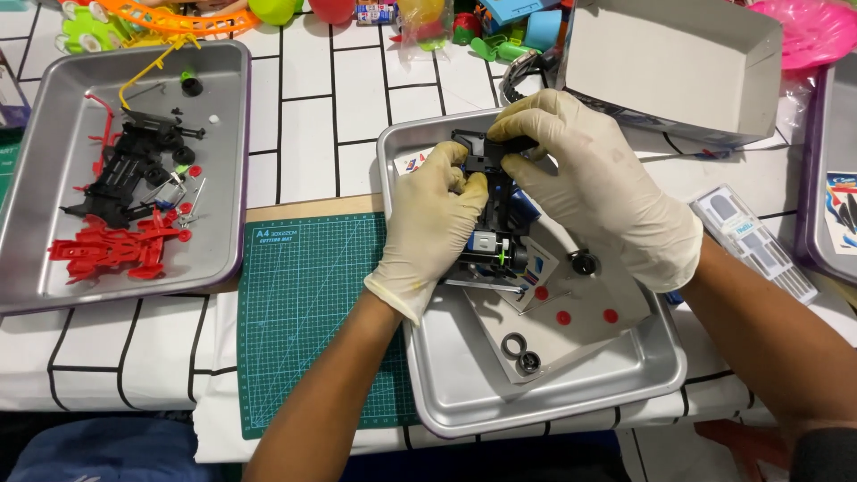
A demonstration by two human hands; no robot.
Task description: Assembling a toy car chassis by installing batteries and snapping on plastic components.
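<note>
Both my hands wear pale latex gloves and hold a small black model car chassis (489, 201) with blue parts and a silver motor, over a metal tray (464, 402). My left hand (433, 232) grips its left side. My right hand (594, 183) pinches its top end from the right. On a white sheet in the tray lie a black wheel (583, 262), two small black rings (522, 353) and red round parts (564, 317). My fingers hide much of the chassis.
A second metal tray (36, 268) at the left holds red and black plastic parts. A green cutting mat (303, 321) lies between the trays. An open grey box (678, 62), a pink dish (817, 31), a sticker sheet (759, 241) and colourful toys (178, 18) line the back.
</note>
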